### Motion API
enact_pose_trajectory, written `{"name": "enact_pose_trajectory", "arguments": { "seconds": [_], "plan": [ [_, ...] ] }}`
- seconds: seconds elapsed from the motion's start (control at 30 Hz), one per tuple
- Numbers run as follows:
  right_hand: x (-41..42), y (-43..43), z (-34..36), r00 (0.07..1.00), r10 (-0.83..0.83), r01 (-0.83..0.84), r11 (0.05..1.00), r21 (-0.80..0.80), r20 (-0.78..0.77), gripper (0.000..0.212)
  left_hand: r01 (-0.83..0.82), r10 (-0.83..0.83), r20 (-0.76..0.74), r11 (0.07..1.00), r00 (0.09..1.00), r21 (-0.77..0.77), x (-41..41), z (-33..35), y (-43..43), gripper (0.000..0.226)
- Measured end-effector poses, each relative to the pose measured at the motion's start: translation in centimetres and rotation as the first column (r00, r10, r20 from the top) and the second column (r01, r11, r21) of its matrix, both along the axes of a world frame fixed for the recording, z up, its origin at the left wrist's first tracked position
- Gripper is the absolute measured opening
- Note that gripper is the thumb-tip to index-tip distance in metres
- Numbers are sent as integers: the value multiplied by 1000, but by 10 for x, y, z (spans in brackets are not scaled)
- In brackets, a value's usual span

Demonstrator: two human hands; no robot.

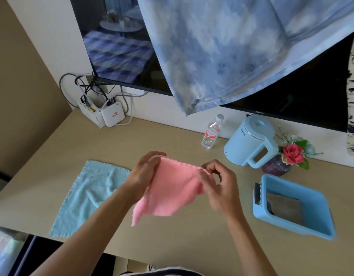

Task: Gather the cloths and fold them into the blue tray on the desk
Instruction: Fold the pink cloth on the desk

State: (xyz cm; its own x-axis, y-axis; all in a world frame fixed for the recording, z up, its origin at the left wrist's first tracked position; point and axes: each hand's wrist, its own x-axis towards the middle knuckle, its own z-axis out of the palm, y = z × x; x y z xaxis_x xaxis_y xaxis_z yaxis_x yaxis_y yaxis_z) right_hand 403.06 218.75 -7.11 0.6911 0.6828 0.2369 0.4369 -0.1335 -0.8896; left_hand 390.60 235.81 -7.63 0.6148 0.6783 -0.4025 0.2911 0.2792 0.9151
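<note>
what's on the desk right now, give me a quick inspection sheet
surface: beige desk, mostly bare.
job's things: pink cloth held up; blue cloth flat at left; blue tray at right, grey cloth inside.
clutter: bottle, kettle, flowers.
grippers: left hand and right hand pinch the pink cloth's top edge.
cables: tangle at router.
surroundings: TV, hanging sheet.
</note>
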Motion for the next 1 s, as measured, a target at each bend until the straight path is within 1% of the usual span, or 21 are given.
{"name": "enact_pose_trajectory", "arguments": {
  "seconds": [0.03,0.07,0.1,0.13,0.17,0.2,0.23,0.3,0.33,0.4,0.47,0.5,0.57,0.63,0.7,0.73,0.8,0.87,0.93,1.0],
  "plan": [
    [1,1,4,998,45,-45,999,-10,-46,35,59,-48,-62,983,997,175,-1,-1,0,32],
    [0,3,10,992,92,-94,995,-25,-83,36,123,-113,-52,945,992,304,-3,1,0,39],
    [1,6,14,988,124,-129,991,-45,-93,36,196,-216,16,911,976,363,-4,5,-2,49],
    [1,10,17,985,150,-156,985,-69,-82,36,280,-333,104,896,937,346,-4,11,-4,55],
    [2,14,19,982,176,-182,979,-93,-64,35,384,-447,145,864,883,324,-2,18,-6,54],
    [3,18,21,978,199,-205,973,-109,-59,35,468,-537,125,810,834,354,1,23,-7,49],
    [6,20,22,976,213,-218,969,-119,-54,34,511,-589,51,738,806,440,5,26,-6,40],
    [12,22,24,978,208,-210,968,-137,-24,34,504,-573,-101,608,814,613,13,29,-3,19],
    [16,21,26,981,196,-196,970,-143,-16,34,486,-549,-128,580,826,654,16,31,0,12],
    [24,16,27,983,177,-182,969,-164,-43,34,469,-535,-132,562,834,681,21,35,6,15],
    [34,9,24,979,171,-193,952,-239,-109,27,469,-554,-124,540,823,698,27,43,11,16],
    [40,6,20,977,170,-201,934,-296,-126,23,473,-569,-120,528,814,705,29,47,14,14],
    [50,-3,9,975,181,-220,883,-415,-132,23,485,-589,-126,504,798,714,34,52,18,9],
    [58,-12,-1,969,190,-242,850,-469,-155,25,501,-597,-152,477,788,722,37,54,21,9],
    [66,-20,-8,973,168,-224,850,-477,-159,34,526,-591,-210,433,779,732,40,50,27,12],
    [70,-22,-9,979,149,-199,854,-480,-141,35,535,-578,-250,395,777,747,41,46,32,13],
    [78,-26,-12,991,116,-135,862,-489,-69,28,555,-534,-342,308,773,772,44,35,44,14],
    [85,-27,-12,998,66,-56,872,-487,4,24,590,-471,-436,251,767,767,47,21,61,11],
    [90,-28,-11,999,11,7,885,-465,37,26,607,-390,-498,238,774,758,50,9,74,10],
    [97,-28,-10,998,-27,50,897,-440,59,32,578,-329,-493,249,805,777,53,0,82,9]
  ]
}}
